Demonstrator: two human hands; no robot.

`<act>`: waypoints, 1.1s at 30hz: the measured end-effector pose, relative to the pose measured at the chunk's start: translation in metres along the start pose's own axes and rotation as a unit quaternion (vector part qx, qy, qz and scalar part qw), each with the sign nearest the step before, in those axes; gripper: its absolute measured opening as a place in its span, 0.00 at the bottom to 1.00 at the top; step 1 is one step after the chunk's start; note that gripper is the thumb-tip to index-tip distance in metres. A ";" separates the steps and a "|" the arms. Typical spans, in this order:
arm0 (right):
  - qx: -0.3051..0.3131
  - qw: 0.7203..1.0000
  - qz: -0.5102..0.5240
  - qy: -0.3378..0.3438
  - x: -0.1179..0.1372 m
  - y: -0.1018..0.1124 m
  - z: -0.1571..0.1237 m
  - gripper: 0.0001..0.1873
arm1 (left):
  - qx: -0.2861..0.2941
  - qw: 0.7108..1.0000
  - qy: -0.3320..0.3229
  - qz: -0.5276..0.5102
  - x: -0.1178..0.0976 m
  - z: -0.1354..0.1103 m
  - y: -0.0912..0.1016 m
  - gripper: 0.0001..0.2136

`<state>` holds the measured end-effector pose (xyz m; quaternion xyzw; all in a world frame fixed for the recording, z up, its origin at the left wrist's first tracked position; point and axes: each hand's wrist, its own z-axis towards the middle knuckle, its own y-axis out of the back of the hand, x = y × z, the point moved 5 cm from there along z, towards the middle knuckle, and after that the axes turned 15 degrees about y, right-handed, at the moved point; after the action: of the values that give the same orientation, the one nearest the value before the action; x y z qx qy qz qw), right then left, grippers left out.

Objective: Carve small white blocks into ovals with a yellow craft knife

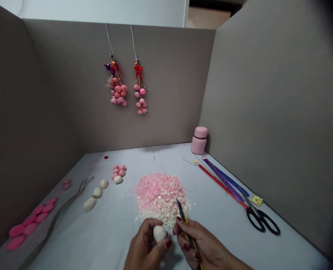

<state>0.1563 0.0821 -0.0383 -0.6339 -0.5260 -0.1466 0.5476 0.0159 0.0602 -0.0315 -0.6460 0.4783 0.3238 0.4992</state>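
Note:
My left hand [148, 245] is closed around a smooth white ball [160, 233], holding it between thumb and fingers low in the view. Just to its right, my right hand [196, 243] grips a yellow and black craft knife [186, 222] like a pen. The blade points up and away, apart from the ball. Directly beyond both hands lies a heap of pink and white shavings [162, 193].
At left lie white lumps [97, 192], pink balls [119, 170], flat pink ovals [31, 228] and dry stems [56, 217]. Scissors [257, 217], coloured ribbons [222, 183] and a pink jar [199, 140] sit at right. Pink ball bunches [118, 92] hang on the grey panel [172, 82].

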 end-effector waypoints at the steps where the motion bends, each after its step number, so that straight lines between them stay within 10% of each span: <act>1: 0.007 1.000 -0.005 0.000 0.001 0.000 0.000 0.14 | -0.014 0.999 -0.002 0.038 -0.002 -0.001 0.001 0.15; 13: 0.028 0.957 -0.199 0.207 0.051 -0.007 -0.013 0.37 | -0.053 0.991 -0.045 0.110 -0.009 -0.007 0.002 0.16; 22: 0.102 0.796 -0.474 0.361 0.053 -0.010 -0.023 0.31 | -0.047 0.988 -0.054 0.139 -0.011 -0.008 -0.001 0.12; 33: 0.136 0.688 -0.596 0.392 0.045 -0.014 -0.022 0.23 | 0.041 0.995 0.066 -0.057 0.002 -0.009 -0.013 0.20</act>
<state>0.1711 0.0838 0.0112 0.0094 -0.5446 -0.6041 0.5817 0.0280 0.0516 -0.0263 -0.6714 0.4851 0.2316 0.5101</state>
